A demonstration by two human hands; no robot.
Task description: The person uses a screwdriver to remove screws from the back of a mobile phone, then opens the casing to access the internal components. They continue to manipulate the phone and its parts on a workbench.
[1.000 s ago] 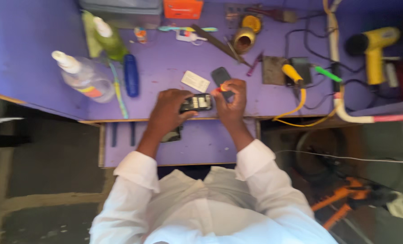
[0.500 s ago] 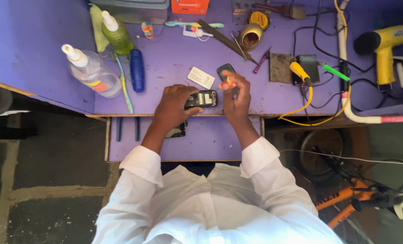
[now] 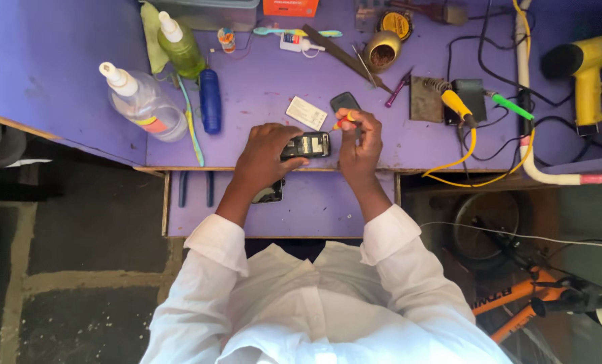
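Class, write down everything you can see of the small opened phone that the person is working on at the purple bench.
The opened phone is small, dark and rectangular, lying flat and crosswise near the front edge of the purple bench. Its back looks to be off, showing pale and metallic inner parts. The left hand rests on its left end; the right hand holds a small orange-handled tool just above its right end. Finer detail is too small to tell.

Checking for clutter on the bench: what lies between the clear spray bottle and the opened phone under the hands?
In the head view, between the clear spray bottle and the opened phone lie a toothbrush and a blue cylinder, on the purple bench.
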